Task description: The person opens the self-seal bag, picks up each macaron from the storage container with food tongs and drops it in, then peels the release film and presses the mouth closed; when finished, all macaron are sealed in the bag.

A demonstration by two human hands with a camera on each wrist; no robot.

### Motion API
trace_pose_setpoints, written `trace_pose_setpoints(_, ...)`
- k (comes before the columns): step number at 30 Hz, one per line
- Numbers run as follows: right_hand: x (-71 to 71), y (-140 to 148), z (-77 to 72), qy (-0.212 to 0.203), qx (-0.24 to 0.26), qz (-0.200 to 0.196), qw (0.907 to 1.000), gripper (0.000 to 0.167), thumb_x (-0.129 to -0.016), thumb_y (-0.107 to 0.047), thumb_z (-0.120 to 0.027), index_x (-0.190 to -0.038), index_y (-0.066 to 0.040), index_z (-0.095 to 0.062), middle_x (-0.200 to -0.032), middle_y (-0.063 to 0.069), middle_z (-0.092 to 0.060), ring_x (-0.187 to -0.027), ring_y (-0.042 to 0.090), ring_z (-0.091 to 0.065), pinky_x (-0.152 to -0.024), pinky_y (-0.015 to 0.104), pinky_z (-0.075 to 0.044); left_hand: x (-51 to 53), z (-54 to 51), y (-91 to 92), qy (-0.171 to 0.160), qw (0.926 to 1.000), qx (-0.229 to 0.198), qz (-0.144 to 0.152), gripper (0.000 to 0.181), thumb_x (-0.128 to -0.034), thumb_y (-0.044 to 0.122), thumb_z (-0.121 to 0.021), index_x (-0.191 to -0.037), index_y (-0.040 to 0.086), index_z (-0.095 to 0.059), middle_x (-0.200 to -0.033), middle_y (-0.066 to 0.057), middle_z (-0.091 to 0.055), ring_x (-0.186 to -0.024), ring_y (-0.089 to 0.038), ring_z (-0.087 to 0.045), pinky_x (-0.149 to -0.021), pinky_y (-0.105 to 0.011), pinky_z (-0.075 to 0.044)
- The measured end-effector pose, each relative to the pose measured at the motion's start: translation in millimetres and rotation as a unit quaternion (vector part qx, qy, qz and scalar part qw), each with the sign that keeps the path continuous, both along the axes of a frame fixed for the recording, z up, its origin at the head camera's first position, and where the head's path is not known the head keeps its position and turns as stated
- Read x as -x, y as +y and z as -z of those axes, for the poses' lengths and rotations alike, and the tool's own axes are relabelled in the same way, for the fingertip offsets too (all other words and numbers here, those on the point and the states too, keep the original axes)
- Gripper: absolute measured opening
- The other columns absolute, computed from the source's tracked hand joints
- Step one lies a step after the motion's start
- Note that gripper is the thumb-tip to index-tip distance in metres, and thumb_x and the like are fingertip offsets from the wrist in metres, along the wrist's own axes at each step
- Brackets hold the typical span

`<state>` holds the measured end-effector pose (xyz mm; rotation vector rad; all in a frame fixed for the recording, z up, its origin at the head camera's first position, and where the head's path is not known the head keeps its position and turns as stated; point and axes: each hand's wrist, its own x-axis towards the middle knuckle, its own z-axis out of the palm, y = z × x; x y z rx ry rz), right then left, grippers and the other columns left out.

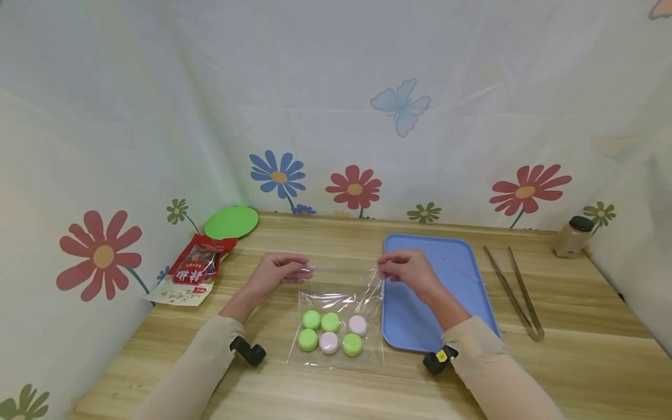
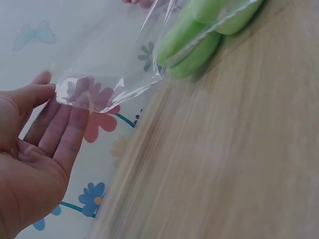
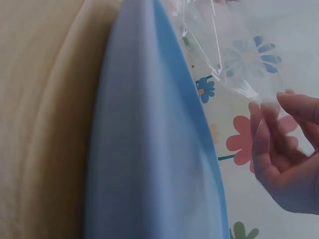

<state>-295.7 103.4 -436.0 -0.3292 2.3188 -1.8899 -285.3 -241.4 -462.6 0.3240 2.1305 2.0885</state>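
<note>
In the head view, a clear plastic bag lies toward the front of the wooden table, its upper part lifted. Several green macarons and two pale pink macarons sit inside it. My left hand pinches the bag's upper left corner between thumb and fingers. At the upper right corner, my right hand pinches the film above the blue tray. The left wrist view shows the film stretching from my left thumb to the green macarons. The right wrist view shows the other corner at my right fingertips.
The blue tray lies right of the bag, under my right forearm. Metal tongs rest beyond it, with a black-lidded jar at the far right. A red food packet and green plate lie on the left.
</note>
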Motion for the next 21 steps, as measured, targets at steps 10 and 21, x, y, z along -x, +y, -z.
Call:
trace_pose_setpoints(10, -0.8, 9, -5.6, -0.055, -0.006, -0.044, 0.9975, 0.034, -0.095, -0.012, -0.068, -0.124, 0.005, -0.067, -0.087, 0.011, -0.074, -0.062, 0.015, -0.068, -0.052, 0.023, -0.043, -2.5, -5.1, -1.0, 0.05, 0.9891, 0.127, -0.056, 0.023, -0.0969, 0.017, -0.067, -0.114, 0.004, -0.075, -0.081, 0.002, -0.065, -0.071, -0.011, -0.053, -0.059, -0.02, -0.041)
trace_pose_setpoints(21, 1.2, 16, -7.2, -0.158, 0.056, -0.106, 0.9801, 0.045, -0.101, -0.028, -0.061, -0.132, 0.005, -0.061, -0.122, 0.011, -0.07, -0.059, 0.015, -0.068, -0.05, 0.019, -0.041, -1.0, -5.7, -7.3, 0.004, 0.9983, 0.056, 0.018, 0.033, -0.1005, 0.013, -0.058, -0.127, -0.006, -0.064, -0.106, -0.006, -0.074, -0.057, -0.009, -0.044, -0.047, -0.019, -0.032)
